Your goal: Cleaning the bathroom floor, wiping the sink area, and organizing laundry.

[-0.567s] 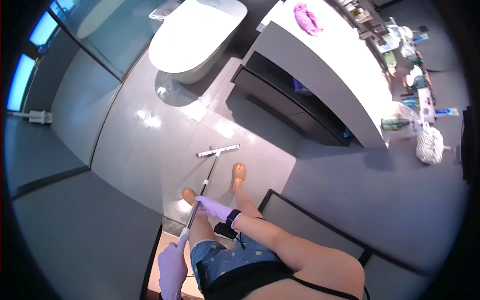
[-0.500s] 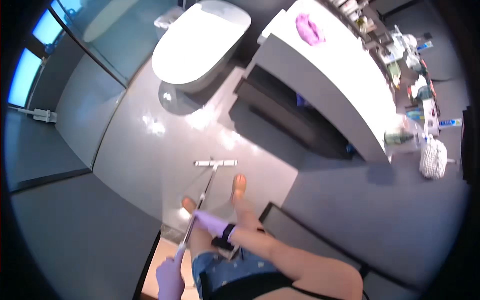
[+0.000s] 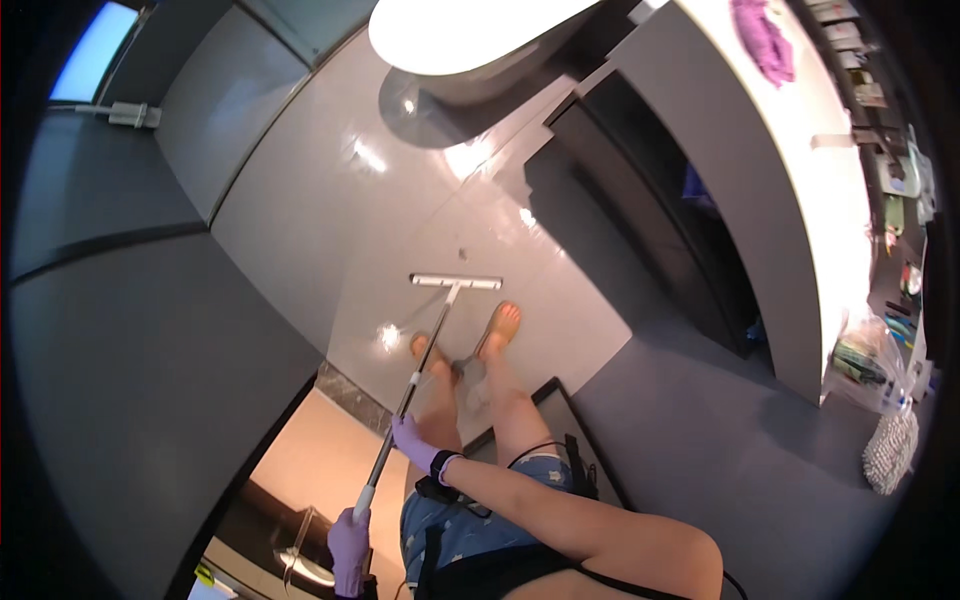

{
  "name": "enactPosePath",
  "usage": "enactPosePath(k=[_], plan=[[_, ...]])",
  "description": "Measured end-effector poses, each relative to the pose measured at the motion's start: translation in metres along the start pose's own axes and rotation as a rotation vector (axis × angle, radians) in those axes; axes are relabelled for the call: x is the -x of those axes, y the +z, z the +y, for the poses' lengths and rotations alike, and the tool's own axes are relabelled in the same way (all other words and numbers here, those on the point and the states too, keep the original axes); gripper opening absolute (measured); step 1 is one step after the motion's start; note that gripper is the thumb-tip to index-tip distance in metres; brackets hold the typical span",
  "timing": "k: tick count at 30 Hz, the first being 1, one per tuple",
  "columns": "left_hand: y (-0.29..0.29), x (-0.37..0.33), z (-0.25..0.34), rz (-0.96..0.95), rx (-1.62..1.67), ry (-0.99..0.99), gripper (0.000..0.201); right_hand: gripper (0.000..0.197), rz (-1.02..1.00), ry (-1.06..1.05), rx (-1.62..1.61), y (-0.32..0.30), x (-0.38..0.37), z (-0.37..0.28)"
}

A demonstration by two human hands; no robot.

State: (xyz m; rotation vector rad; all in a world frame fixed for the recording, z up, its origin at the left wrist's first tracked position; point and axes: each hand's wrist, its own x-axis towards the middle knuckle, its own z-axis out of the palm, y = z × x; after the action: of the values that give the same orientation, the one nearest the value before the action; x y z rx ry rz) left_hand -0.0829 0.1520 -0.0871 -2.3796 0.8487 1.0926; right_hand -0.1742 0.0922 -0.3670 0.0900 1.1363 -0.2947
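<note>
Both my hands wear purple gloves and grip the long pole of a floor squeegee. Its wide white head lies on the grey tiles just ahead of my feet. My left hand is closed around the light grip at the pole's near end. Higher up the shaft, my right hand is wrapped round the metal part, its arm crossing from the lower right. A small dark spot shows on the floor just beyond the squeegee head.
A white toilet stands ahead. At right is a curved vanity carrying a pink cloth, with a clear plastic bag near its end. A dark wall is on the left, beside a doorway sill. The tiles look shiny.
The toilet and vanity have slid up and right in view, and more shows through the doorway behind me. My feet and the squeegee head are nearer the sill. Both hands keep their hold.
</note>
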Motion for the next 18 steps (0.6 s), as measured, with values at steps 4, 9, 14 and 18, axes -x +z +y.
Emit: enactPosePath(k=[4,9,14,18], plan=[[0.048,-0.020,-0.027,0.138,-0.082,0.065,0.030,0.015,0.116,-0.084,0.006,0.023,-0.042,-0.013],[0.042,-0.082,-0.017,0.213,0.005,0.114,0.027,0.014,0.214,-0.160,0.068,0.021,-0.052,0.019],[0.033,-0.087,-0.023,0.166,0.155,0.157,0.026,0.020,0.142,-0.015,0.204,0.008,-0.057,0.047],[0.046,-0.075,-0.085,0.141,0.095,0.136,0.025,0.027,0.127,0.073,0.262,0.010,-0.046,0.050]])
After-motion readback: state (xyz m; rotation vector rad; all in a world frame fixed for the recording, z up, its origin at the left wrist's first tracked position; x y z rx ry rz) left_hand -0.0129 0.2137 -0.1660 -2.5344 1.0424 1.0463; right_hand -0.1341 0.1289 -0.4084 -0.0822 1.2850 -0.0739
